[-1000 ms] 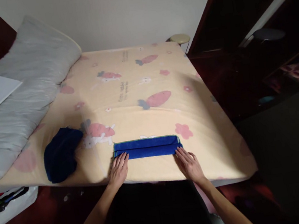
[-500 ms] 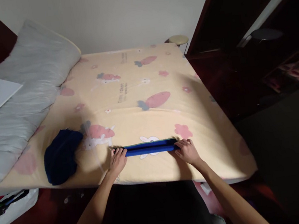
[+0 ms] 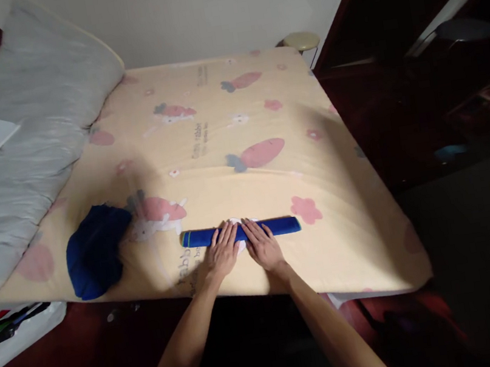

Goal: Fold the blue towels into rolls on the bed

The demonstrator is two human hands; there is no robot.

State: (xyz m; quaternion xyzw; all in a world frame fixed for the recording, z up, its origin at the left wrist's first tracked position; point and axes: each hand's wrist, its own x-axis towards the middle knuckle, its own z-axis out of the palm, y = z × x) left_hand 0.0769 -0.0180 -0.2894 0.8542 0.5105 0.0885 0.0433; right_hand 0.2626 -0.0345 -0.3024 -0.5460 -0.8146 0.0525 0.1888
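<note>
Head view: both hands have slid inward from the ends; left hand [image 3: 221, 253] and right hand [image 3: 261, 246] lie flat, fingers spread, pressing mid-frame on the blue towel [image 3: 279, 226], now narrower, on the bed [image 3: 343, 193]

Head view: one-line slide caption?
Both hands, left hand and right hand, press flat on the middle of a narrow folded blue towel on a patterned bed.
</note>
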